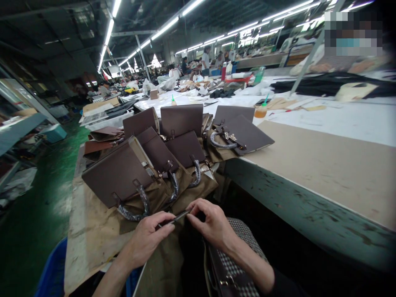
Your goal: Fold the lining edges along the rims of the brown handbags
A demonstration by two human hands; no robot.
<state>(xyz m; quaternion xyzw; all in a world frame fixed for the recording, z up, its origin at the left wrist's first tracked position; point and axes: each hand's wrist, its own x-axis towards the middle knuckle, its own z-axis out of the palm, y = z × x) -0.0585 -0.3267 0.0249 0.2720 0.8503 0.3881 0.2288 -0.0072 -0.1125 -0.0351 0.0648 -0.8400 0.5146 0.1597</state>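
Note:
A thin, dark, narrow strip [181, 215] stretches between my two hands; what it belongs to, I cannot make out. Its left end is pinched in the thumb and fingers of my left hand [151, 233]. My right hand [212, 222] pinches the other end, fingers curled. Just beyond them lies a dark brown handbag [119, 173], its handle [136, 210] wrapped in clear plastic and close to my left hand. Several similar bags lie behind it. Under my right forearm is a houndstooth-patterned item [241, 237] with brown straps and metal fittings, partly hidden.
A worktable with a beige board [324, 161] runs along the right. On it lie a brown bag [247, 134] and a glue bottle [260, 110] with a green tip. At the lower left is a blue crate [51, 268]. A person sits across the table, far right.

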